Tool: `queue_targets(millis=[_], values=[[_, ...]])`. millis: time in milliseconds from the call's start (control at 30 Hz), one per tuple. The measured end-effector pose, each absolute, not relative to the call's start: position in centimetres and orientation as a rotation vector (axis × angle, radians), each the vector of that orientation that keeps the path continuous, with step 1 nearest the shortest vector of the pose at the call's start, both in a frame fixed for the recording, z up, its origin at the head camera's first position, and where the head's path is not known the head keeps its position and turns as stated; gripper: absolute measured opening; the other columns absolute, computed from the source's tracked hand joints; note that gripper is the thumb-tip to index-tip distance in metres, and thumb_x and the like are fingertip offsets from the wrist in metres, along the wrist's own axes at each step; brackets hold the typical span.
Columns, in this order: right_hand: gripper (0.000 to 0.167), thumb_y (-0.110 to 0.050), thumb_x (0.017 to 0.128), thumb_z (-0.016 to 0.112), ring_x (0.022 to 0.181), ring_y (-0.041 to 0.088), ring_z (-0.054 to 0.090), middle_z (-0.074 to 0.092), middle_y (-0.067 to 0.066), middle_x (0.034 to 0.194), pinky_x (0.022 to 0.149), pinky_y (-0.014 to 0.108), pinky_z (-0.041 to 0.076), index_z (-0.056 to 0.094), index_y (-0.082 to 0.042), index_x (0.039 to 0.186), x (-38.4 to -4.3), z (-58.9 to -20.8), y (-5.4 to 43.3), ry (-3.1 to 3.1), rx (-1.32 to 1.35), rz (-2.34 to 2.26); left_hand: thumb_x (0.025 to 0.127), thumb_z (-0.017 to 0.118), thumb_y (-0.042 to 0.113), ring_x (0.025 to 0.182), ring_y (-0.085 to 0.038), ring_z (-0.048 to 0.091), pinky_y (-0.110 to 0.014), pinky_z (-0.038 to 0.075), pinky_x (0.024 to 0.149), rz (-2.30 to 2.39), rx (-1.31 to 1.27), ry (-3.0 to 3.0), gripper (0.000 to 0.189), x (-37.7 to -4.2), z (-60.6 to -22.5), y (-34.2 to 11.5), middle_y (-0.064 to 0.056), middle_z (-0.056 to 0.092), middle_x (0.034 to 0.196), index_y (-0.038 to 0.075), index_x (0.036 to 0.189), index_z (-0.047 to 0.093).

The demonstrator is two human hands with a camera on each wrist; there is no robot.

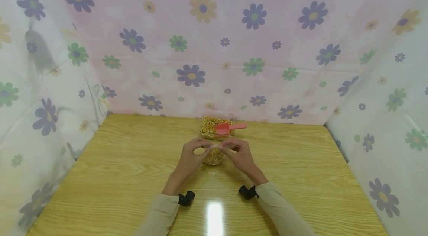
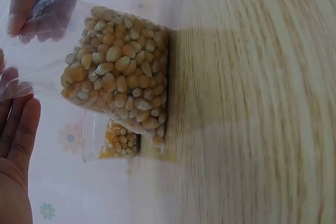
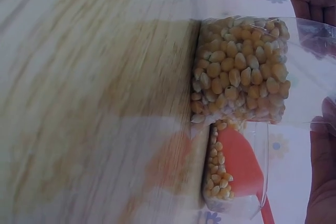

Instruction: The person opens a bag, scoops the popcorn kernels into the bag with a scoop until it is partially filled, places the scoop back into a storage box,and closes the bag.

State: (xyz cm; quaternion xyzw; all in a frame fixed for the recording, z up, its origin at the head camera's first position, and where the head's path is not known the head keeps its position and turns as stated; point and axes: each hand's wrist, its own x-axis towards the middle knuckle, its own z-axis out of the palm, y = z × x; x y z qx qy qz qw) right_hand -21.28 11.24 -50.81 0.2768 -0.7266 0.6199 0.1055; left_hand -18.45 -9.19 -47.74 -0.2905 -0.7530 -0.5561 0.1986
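Observation:
A clear plastic bag of corn kernels (image 1: 214,157) stands upright on the wooden table, its lower part filled. At its top, my left hand (image 1: 191,158) pinches the thin plastic on one side between thumb and fingers. On the other side my right hand (image 1: 241,156) pinches the same upper edge. The kernels (image 2: 118,72) show through the plastic in the left wrist view, and the loose film above them stretches up to both hands. In the right wrist view, the bag (image 3: 241,69) rests its base on the table.
Just behind the bag is a clear rectangular container (image 1: 201,132) of corn kernels. A red scoop (image 1: 223,129) lies in it, handle pointing right over the rim. Flowered cloth (image 1: 214,50) hangs behind the table (image 1: 133,154) and at both sides.

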Motion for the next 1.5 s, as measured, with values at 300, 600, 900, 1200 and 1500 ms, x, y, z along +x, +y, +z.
queue_targets(millis=[300,600,900,1200,1500], values=[[0.005,0.008,0.091,0.070,0.082,0.027,0.074,0.073,0.024,0.091,0.075,0.027,0.062,0.075,0.009,0.091,-19.5,-47.7,10.9,-2.188,0.841,1.733,0.085,0.075,-0.011,0.081,-0.028,0.067,-0.044,0.059,0.075,-1.501,-0.778,-2.102,0.009,-20.0,-50.4,-9.1,-0.016,0.071,0.087,-0.003,0.090,0.076],[0.004,0.007,0.089,0.072,0.081,0.035,0.073,0.074,0.023,0.090,0.075,0.029,0.063,0.076,0.008,0.091,-19.8,-47.9,10.9,-2.193,0.867,1.786,0.086,0.074,-0.011,0.088,-0.029,0.068,-0.052,0.059,0.078,-1.483,-0.846,-2.099,0.011,-19.6,-50.0,-8.8,-0.013,0.071,0.092,-0.001,0.092,0.076],[0.006,0.003,0.089,0.075,0.075,0.018,0.071,0.075,0.019,0.084,0.072,0.027,0.062,0.077,0.008,0.086,-19.4,-46.9,11.2,-2.247,0.882,1.653,0.079,0.077,-0.016,0.081,-0.030,0.068,-0.042,0.061,0.071,-1.371,-0.915,-2.007,0.014,-19.4,-49.5,-8.8,-0.016,0.070,0.088,-0.005,0.086,0.075],[0.006,0.004,0.090,0.073,0.076,0.023,0.073,0.076,0.018,0.089,0.076,0.027,0.062,0.078,0.006,0.092,-19.3,-46.4,12.4,-2.348,0.887,1.610,0.090,0.072,-0.006,0.086,-0.026,0.071,-0.028,0.060,0.075,-1.415,-0.970,-2.095,0.012,-20.3,-50.6,-10.1,-0.009,0.074,0.096,0.001,0.097,0.079],[0.004,0.002,0.087,0.077,0.079,0.006,0.072,0.076,0.018,0.086,0.080,0.029,0.062,0.078,0.006,0.087,-19.6,-47.0,12.9,-2.301,0.838,1.658,0.084,0.078,-0.005,0.079,-0.022,0.072,-0.035,0.062,0.073,-1.446,-0.862,-2.027,0.012,-20.2,-50.8,-10.5,-0.008,0.075,0.089,0.005,0.092,0.080]])
